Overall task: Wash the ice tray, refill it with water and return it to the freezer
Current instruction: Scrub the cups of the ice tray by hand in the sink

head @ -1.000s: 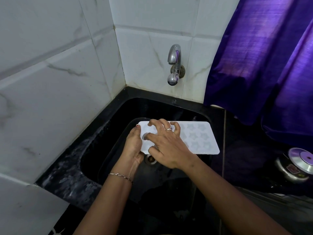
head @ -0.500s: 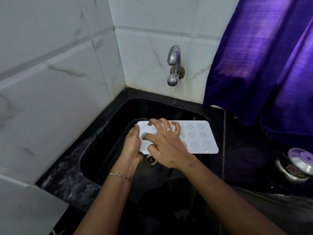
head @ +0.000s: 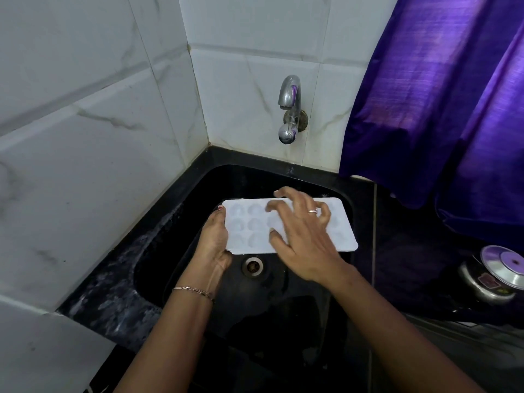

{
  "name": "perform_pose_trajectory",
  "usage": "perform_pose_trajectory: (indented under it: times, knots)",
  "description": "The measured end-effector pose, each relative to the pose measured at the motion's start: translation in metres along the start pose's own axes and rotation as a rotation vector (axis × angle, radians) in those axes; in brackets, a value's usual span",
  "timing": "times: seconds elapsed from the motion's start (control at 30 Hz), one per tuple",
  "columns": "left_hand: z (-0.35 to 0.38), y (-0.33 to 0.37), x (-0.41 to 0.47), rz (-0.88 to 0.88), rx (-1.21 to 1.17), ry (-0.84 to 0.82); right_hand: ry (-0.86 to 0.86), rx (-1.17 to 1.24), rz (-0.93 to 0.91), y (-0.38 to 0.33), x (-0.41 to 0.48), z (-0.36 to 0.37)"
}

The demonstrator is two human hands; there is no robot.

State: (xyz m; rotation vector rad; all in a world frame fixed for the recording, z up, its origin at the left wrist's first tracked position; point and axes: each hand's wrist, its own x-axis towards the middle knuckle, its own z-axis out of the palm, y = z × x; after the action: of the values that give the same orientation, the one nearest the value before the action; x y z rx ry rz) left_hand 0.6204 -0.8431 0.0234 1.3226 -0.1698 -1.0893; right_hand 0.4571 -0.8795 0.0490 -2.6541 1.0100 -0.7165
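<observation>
i see the ice tray (head: 246, 222), white and oblong with rounded corners and rows of shallow moulded cells facing up, held between both hands over the black sink (head: 283, 177). the left hand (head: 214, 239) grips the tray's short end. the right hand (head: 306, 236) lies spread across the top, fingers bent, tips pressing the cells, gripping nothing.

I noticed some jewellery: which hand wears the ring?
The right hand, spread over the ice tray, has the ring on a finger; the left hand, gripping the tray's left edge, wears a bracelet at the wrist instead.
</observation>
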Motion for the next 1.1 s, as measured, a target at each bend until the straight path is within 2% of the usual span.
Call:
perform_pose_trajectory:
  times: [0.1,0.3,0.7,1.1]
  knots:
    - [-0.009,0.007,0.003,0.001,-0.012,0.022,0.048,-0.039,0.079,0.033,-0.021,-0.013]
    - [-0.018,0.015,0.008,-0.022,-0.038,0.019,0.038,-0.085,0.217,0.075,-0.055,-0.019]
    - [-0.018,0.015,0.012,-0.026,-0.044,0.019,0.024,-0.128,0.12,0.08,-0.046,-0.02]
    - [-0.016,0.015,0.01,-0.054,-0.083,0.02,0.031,-0.176,0.16,0.081,-0.045,-0.02]
